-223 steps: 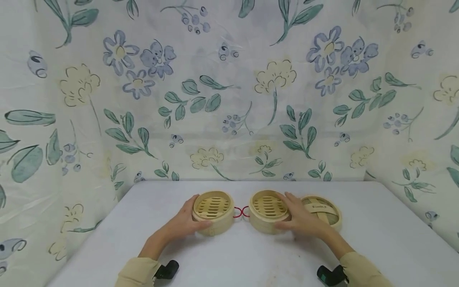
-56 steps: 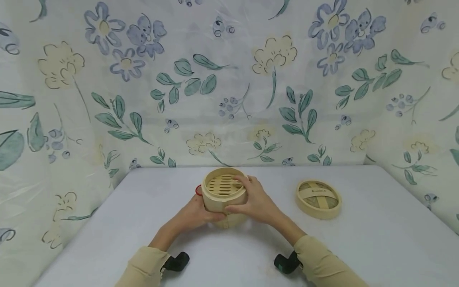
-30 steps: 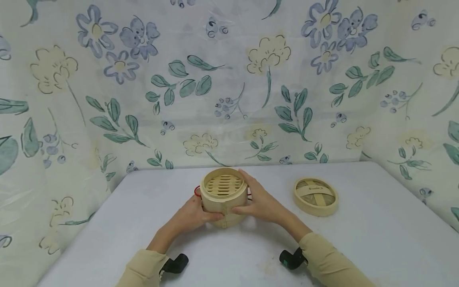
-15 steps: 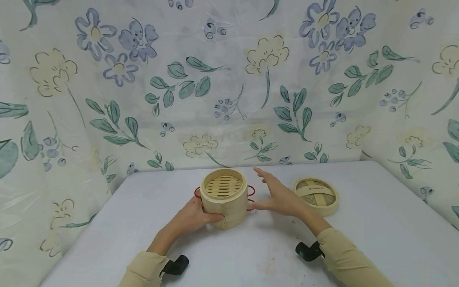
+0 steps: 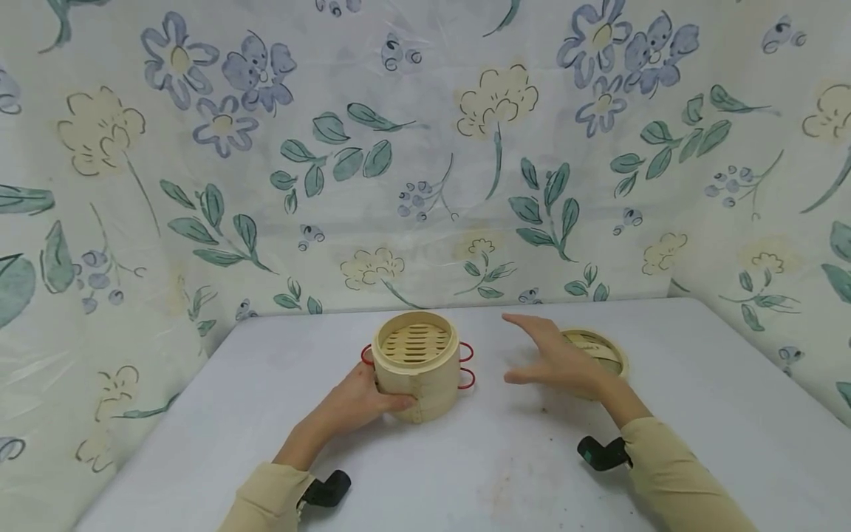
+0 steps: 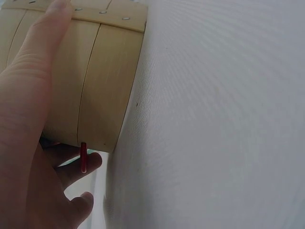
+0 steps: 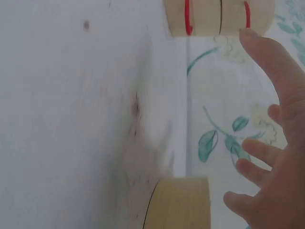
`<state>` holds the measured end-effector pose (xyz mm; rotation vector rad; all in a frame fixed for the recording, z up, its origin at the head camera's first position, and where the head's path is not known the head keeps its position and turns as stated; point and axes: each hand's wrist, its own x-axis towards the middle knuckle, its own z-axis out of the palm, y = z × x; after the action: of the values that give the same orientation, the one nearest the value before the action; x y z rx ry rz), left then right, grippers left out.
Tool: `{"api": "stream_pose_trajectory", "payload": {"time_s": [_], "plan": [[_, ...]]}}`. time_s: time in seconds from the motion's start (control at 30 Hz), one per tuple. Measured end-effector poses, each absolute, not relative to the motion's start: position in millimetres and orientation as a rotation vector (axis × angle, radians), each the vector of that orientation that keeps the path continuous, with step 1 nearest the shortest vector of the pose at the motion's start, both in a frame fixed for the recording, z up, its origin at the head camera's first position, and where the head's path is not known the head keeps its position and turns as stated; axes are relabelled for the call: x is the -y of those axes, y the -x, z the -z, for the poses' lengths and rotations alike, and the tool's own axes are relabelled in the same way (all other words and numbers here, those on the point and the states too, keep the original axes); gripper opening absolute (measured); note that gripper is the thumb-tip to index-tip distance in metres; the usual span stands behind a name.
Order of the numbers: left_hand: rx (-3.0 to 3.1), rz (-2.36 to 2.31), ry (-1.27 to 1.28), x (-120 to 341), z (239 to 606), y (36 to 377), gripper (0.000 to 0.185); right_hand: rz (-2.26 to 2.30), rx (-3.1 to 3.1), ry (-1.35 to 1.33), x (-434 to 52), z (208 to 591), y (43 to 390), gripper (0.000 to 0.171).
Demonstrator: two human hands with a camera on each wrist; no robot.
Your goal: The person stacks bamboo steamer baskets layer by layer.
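Two bamboo steamer baskets (image 5: pixel 425 380) stand stacked upright on the table, the slotted floor of the upper one visible from above. Two red handles (image 5: pixel 467 379) stick out on the right, one above the other, and one shows at the left. My left hand (image 5: pixel 355 403) holds the stack from the left, thumb across the front; in the left wrist view the thumb lies on the bamboo wall (image 6: pixel 107 86). My right hand (image 5: pixel 565 358) is in the air with fingers spread, holding nothing. It partly hides the round bamboo lid (image 5: pixel 608 353). The right wrist view shows the lid (image 7: pixel 183 205) below the hand.
The white table (image 5: pixel 432 480) has small dark specks and faint stains at the front right. Behind it hangs a floral sheet (image 5: pixel 425 185), which also covers both sides. Black wrist cameras (image 5: pixel 601 452) sit by both sleeves.
The two baskets, first side by side, are now stacked. My right hand has let go of the stack and moved right, in front of the lid. My left hand has stayed on the stack.
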<state>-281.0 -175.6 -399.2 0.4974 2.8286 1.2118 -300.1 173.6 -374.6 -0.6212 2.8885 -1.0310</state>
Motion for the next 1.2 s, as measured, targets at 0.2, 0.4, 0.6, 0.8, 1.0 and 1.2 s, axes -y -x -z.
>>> {"api": "stream_pose_trajectory", "payload": {"time_s": [0.2,0.4,0.6,0.8,1.0,1.2], "plan": [[-2.802,-1.231,-0.484,175,401,281,0.086,0.981,-2.893,0.629,-189,381,303,0.095],[-2.806,-1.213,-0.488,173,401,280,0.088,0.847,-2.959,0.708,-209,386,304,0.093],[-2.808,-1.219,-0.525,174,401,282,0.089,0.672,-3.047,0.714,-231,387,307,0.095],[-2.806,-1.219,-0.526,174,399,281,0.089,0.671,-3.039,0.597,-253,382,309,0.095],[-2.823,-1.214,-0.524,176,397,281,0.087,0.762,-2.974,0.508,-267,378,310,0.101],[-2.809,-1.224,-0.519,176,398,281,0.088,0.807,-2.939,0.488,-271,380,309,0.101]]}}
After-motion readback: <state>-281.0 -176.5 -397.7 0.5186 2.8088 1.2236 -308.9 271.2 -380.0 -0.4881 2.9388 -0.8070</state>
